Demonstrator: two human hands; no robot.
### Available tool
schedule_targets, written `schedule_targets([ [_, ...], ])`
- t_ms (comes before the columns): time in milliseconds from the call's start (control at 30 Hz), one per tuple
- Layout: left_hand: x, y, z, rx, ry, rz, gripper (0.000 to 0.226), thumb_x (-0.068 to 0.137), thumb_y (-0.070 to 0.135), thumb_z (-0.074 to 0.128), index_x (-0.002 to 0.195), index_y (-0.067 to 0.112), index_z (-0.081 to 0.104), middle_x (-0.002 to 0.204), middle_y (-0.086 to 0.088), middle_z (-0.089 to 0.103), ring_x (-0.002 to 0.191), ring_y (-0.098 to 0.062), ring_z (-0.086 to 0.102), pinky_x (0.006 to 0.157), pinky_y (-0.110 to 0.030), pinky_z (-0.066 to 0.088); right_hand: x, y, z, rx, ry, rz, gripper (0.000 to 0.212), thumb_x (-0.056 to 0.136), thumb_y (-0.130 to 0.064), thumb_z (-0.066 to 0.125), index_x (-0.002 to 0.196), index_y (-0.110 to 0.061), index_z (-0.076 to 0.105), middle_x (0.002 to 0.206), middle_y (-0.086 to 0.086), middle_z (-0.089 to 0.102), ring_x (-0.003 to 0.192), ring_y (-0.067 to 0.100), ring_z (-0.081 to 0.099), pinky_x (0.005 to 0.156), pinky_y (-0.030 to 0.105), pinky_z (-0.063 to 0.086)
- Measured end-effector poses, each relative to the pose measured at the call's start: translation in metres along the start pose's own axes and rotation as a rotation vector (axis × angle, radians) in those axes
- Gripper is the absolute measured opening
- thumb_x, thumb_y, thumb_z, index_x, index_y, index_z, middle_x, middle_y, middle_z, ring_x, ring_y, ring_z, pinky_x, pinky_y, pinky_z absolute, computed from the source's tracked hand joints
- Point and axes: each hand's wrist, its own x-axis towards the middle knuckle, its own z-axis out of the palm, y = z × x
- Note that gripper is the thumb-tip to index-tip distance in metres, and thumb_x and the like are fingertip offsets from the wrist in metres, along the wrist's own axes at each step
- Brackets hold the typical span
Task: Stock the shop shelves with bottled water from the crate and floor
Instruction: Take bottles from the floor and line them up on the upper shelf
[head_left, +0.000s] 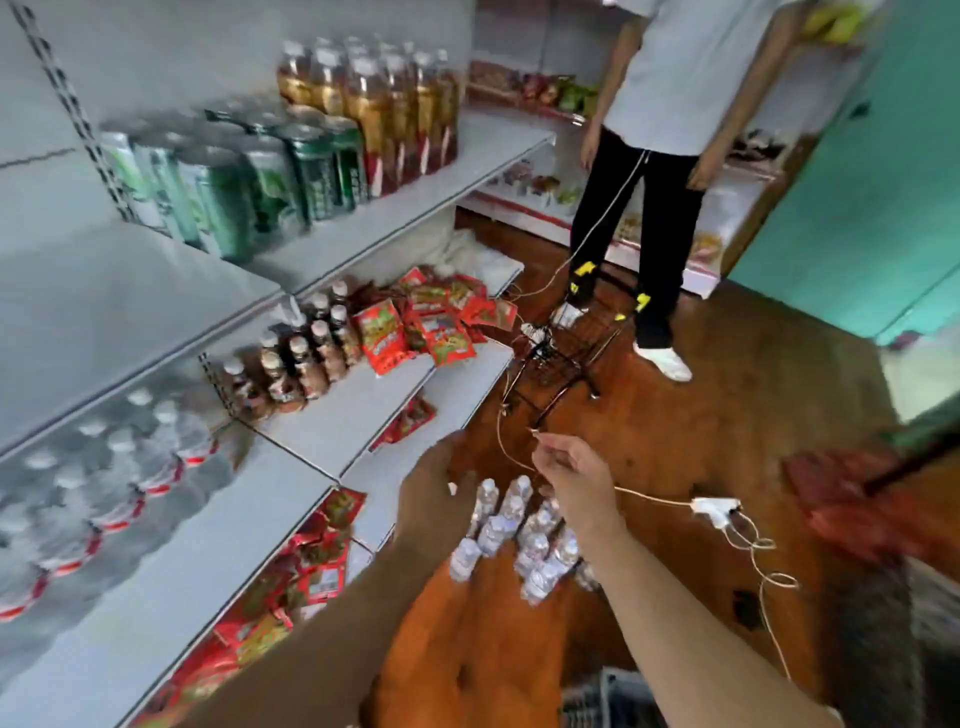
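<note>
Several small water bottles (514, 530) with white caps stand on the brown floor below my hands. More water bottles (109, 478) with red labels fill the left of a grey shelf (171, 587), blurred. My left hand (431, 499) reaches down over the floor bottles with fingers relaxed, holding nothing. My right hand (571, 467) hangs above the same bottles, fingers loosely bent and empty. No crate shows clearly; a grey rim (608, 696) sits at the bottom edge.
Another person (665, 156) stands ahead beside a small wire cart (561, 358). A white cable with an adapter (714, 506) trails across the floor. Green cans (249, 187), tea bottles (384, 109), brown bottles (301, 358) and red snack packs (426, 322) fill the shelves.
</note>
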Motion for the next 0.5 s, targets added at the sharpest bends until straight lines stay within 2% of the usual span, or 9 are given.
schedule_targets([
  [67, 0.011, -0.014, 0.025, 0.032, -0.077, -0.048, 0.044, 0.089, 0.029, 0.056, 0.132, 0.020, 0.050, 0.133, 0.001, 0.055, 0.121, -0.015, 0.052, 0.096, -0.019, 0.034, 0.011, 0.029, -0.015, -0.047, 0.036, 0.066, 0.016, 0.089, -0.009, 0.059, 0.100, -0.020, 0.060, 0.096, -0.005, 0.062, 0.096, 0.014, 0.059, 0.085, 0.026, 0.047],
  [133, 0.028, -0.030, 0.045, 0.064, -0.146, -0.102, 0.048, 0.088, 0.038, 0.050, 0.132, 0.021, 0.049, 0.136, 0.000, 0.053, 0.124, -0.017, 0.049, 0.101, -0.024, 0.033, 0.028, 0.053, -0.023, -0.086, 0.069, 0.127, 0.016, 0.088, -0.009, 0.060, 0.100, -0.019, 0.061, 0.097, -0.003, 0.063, 0.100, 0.019, 0.060, 0.085, 0.027, 0.048],
  [200, 0.049, -0.052, 0.064, 0.140, -0.230, -0.120, 0.044, 0.091, 0.034, 0.052, 0.133, 0.022, 0.048, 0.138, 0.000, 0.050, 0.125, -0.018, 0.048, 0.103, -0.027, 0.033, 0.051, 0.078, -0.025, -0.125, 0.083, 0.195, 0.018, 0.088, -0.009, 0.060, 0.105, -0.014, 0.060, 0.100, -0.002, 0.061, 0.095, 0.023, 0.062, 0.074, 0.028, 0.051],
  [267, 0.074, -0.082, 0.081, 0.200, -0.303, -0.166, 0.042, 0.091, 0.023, 0.055, 0.132, 0.022, 0.048, 0.138, 0.001, 0.050, 0.125, -0.018, 0.048, 0.101, -0.026, 0.035, 0.077, 0.104, -0.021, -0.179, 0.076, 0.237, 0.024, 0.088, -0.014, 0.061, 0.112, -0.014, 0.058, 0.104, -0.006, 0.058, 0.091, 0.017, 0.062, 0.065, 0.022, 0.049],
  [300, 0.087, -0.101, 0.089, 0.219, -0.322, -0.190, 0.042, 0.089, 0.019, 0.057, 0.131, 0.021, 0.050, 0.137, 0.000, 0.052, 0.124, -0.019, 0.049, 0.100, -0.025, 0.036, 0.092, 0.119, -0.017, -0.215, 0.062, 0.258, 0.027, 0.087, -0.018, 0.062, 0.114, -0.017, 0.057, 0.106, -0.009, 0.057, 0.095, 0.014, 0.061, 0.070, 0.019, 0.048],
  [367, 0.111, -0.146, 0.107, 0.254, -0.357, -0.253, 0.043, 0.088, 0.013, 0.059, 0.130, 0.018, 0.051, 0.134, -0.002, 0.054, 0.121, -0.020, 0.051, 0.095, -0.022, 0.036, 0.121, 0.158, -0.006, -0.263, -0.001, 0.331, 0.034, 0.086, -0.021, 0.064, 0.118, -0.021, 0.054, 0.113, -0.013, 0.054, 0.108, 0.012, 0.056, 0.086, 0.025, 0.048],
  [433, 0.130, -0.196, 0.128, 0.290, -0.386, -0.339, 0.043, 0.087, 0.010, 0.059, 0.129, 0.016, 0.053, 0.131, -0.003, 0.056, 0.117, -0.021, 0.054, 0.089, -0.020, 0.036, 0.148, 0.207, 0.006, -0.308, -0.051, 0.410, 0.044, 0.085, -0.021, 0.065, 0.126, -0.019, 0.050, 0.127, -0.008, 0.053, 0.117, 0.015, 0.052, 0.098, 0.035, 0.045],
  [500, 0.145, -0.250, 0.151, 0.305, -0.402, -0.402, 0.043, 0.084, 0.008, 0.061, 0.127, 0.015, 0.055, 0.128, -0.004, 0.058, 0.115, -0.021, 0.056, 0.091, -0.023, 0.038, 0.169, 0.262, 0.018, -0.367, -0.105, 0.460, 0.051, 0.084, -0.021, 0.067, 0.131, -0.018, 0.046, 0.135, -0.003, 0.050, 0.121, 0.017, 0.050, 0.102, 0.036, 0.041],
])
